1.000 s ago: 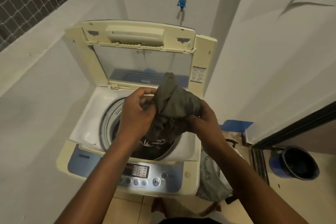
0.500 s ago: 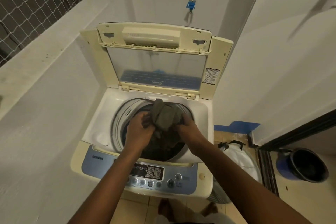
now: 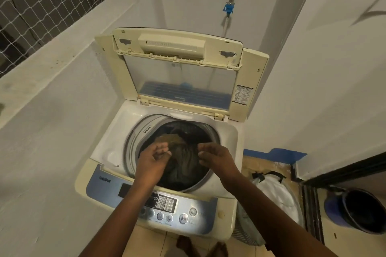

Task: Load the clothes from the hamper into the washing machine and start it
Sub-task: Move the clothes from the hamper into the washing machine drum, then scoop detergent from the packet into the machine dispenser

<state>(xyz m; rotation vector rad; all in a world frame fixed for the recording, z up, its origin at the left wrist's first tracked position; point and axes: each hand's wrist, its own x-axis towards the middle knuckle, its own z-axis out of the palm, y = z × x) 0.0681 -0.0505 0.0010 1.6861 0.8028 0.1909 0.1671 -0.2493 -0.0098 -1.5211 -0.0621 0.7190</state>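
1. Nearest the camera, the control panel (image 3: 167, 204) along the front edge of the washing machine (image 3: 104, 152) sits partly under the person's left forearm. No hand is on its buttons, so the start step does not look done yet.

2. Just past the panel, both hands hover over the drum (image 3: 133, 146) opening. The left hand (image 3: 153, 157) has its fingers loosely curled with nothing pinched between them. The right hand (image 3: 215, 156) is likewise slack and empty, fingertips pointing down at the load.

3. Directly under and between the hands lies an olive-grey garment (image 3: 183, 162), resting on top of darker clothes (image 3: 183, 131) already in the drum. Neither hand grips it, though in the dim drum it is hard to say whether a fingertip touches the cloth.

4. To the right of the machine, on the floor, stands the hamper (image 3: 273, 194), a light mesh bag with dark handles. Pale fabric shows at its mouth, but it is hard to tell whether that is lining or laundry left to load.

5. Beyond the drum, the lid (image 3: 177, 64) stands raised and folded back against the wall, below the tap (image 3: 229, 6).

6. Judged overall: loading is well under way, perhaps near its end. Left are any remaining clothes, closing the lid and pressing start.
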